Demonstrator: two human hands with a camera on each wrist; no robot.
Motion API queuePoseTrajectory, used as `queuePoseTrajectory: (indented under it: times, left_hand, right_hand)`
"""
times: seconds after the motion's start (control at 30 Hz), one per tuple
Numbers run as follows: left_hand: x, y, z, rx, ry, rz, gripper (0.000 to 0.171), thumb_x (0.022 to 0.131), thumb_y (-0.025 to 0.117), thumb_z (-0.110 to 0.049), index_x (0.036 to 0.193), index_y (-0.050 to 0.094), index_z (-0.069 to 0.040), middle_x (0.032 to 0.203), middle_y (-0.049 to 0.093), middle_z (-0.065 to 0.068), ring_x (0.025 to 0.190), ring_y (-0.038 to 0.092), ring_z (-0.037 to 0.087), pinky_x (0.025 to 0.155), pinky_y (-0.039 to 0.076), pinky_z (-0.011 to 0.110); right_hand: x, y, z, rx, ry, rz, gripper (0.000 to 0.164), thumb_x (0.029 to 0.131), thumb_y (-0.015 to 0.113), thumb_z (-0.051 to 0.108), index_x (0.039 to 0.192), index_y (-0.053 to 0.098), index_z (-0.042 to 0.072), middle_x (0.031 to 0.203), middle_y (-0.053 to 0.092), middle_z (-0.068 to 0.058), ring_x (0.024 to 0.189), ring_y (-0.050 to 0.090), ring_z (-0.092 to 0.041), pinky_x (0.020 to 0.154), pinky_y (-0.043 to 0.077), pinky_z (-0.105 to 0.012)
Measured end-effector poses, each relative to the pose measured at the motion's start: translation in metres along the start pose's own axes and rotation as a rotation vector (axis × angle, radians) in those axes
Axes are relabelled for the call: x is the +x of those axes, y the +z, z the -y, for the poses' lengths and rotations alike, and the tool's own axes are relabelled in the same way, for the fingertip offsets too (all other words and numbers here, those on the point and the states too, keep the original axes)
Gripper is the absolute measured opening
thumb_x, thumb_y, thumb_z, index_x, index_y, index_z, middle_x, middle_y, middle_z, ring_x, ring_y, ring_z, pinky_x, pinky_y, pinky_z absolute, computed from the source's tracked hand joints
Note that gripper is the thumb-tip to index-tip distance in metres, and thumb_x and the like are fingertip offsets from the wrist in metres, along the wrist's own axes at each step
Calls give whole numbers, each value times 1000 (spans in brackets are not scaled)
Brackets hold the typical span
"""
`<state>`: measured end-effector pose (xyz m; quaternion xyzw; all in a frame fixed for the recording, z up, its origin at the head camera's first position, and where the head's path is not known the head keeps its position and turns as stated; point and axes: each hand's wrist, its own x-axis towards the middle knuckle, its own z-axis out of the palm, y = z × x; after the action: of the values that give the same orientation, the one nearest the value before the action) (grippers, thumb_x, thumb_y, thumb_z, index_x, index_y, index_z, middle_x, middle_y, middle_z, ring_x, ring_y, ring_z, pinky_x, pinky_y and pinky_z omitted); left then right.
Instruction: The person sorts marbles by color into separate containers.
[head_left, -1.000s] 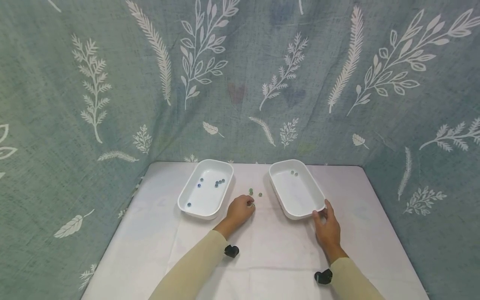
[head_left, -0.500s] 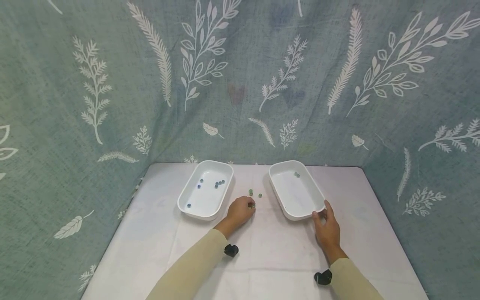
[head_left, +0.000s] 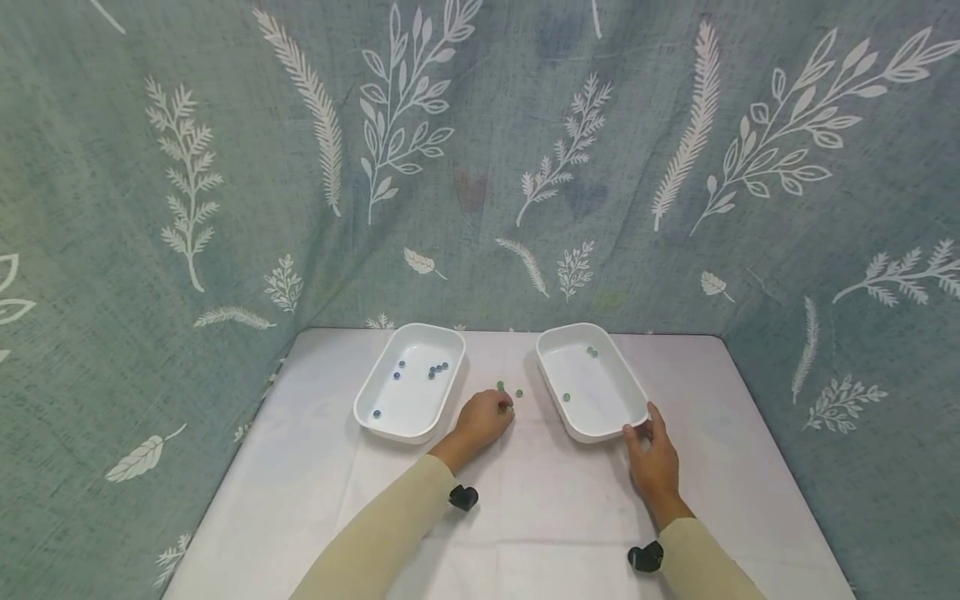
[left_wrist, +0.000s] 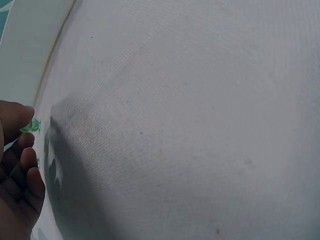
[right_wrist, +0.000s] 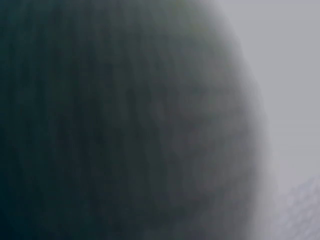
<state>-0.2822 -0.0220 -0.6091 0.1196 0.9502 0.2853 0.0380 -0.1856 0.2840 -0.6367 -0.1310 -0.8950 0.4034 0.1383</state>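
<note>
My left hand (head_left: 483, 418) is low over the table between two white trays. In the left wrist view its thumb and forefinger pinch a green glass marble (left_wrist: 33, 126), the other fingers curled below. Just beyond that hand lie green marbles, one (head_left: 519, 393) apart to the right and another (head_left: 500, 385) by the knuckles. My right hand (head_left: 655, 462) grips the near right corner of the right tray (head_left: 636, 390), thumb and fingers at its rim. Inside that tray are a green marble (head_left: 567, 397) near the left wall and two pale green marbles (head_left: 592, 352) toward the back.
The left tray (head_left: 366, 392) holds several blue marbles (head_left: 432, 369). A white cloth (head_left: 555, 500) covers the table, and a leaf-patterned green curtain (head_left: 465, 250) hangs behind and beside it. A dark blur fills most of the right wrist view.
A third green marble has come into the right tray, near its left wall. The two pale marbles there have shifted slightly. My left hand has edged slightly right; my right hand keeps its hold.
</note>
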Motion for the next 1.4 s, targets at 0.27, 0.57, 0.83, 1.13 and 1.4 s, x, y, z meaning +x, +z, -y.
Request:
queuePoseTrajectory:
  times: [0.27,0.57,0.83,1.13,1.4]
  left_hand:
    - [7,-5,-4,-19,23,0,15,88,69,-25,101,70,-18,95,66,-6,89,61,13,78,50,33]
    - [15,-9,-12,-43,58,3,15,89,70,-29,101,69,-19,95,66,-8,87,59,12,78,50,32]
    - [20,-12,-24,-14,101,-16,18,90,69,-31,104,70,-20,99,67,-8,93,61,12,84,49,33]
    - [20,-16,-41,-49,102,-36,17,89,70,-28,105,70,-20,99,66,-7,91,61,11,82,50,32]
    - [27,-18,-52,-46,142,-36,19,87,72,-27,104,71,-18,98,67,-6,90,62,12,80,49,32]
  right_hand:
    - [1,0,2,1,1,-4,73,99,52,44,156,17,17,138,50,-23,131,41,-41,108,26,-55]
    - [1,-1,-1,11,-14,-3,74,98,53,45,156,17,16,138,51,-22,131,42,-41,107,27,-55]
    - [-1,-2,0,-1,-3,12,74,99,51,47,156,15,17,140,48,-23,132,39,-41,107,28,-55]
    - [0,-1,-2,4,-21,5,75,98,52,48,156,17,16,138,50,-23,131,41,-41,106,29,-56]
    - [0,0,-4,9,-21,13,75,99,52,47,156,15,16,140,48,-22,133,39,-40,107,28,-55]
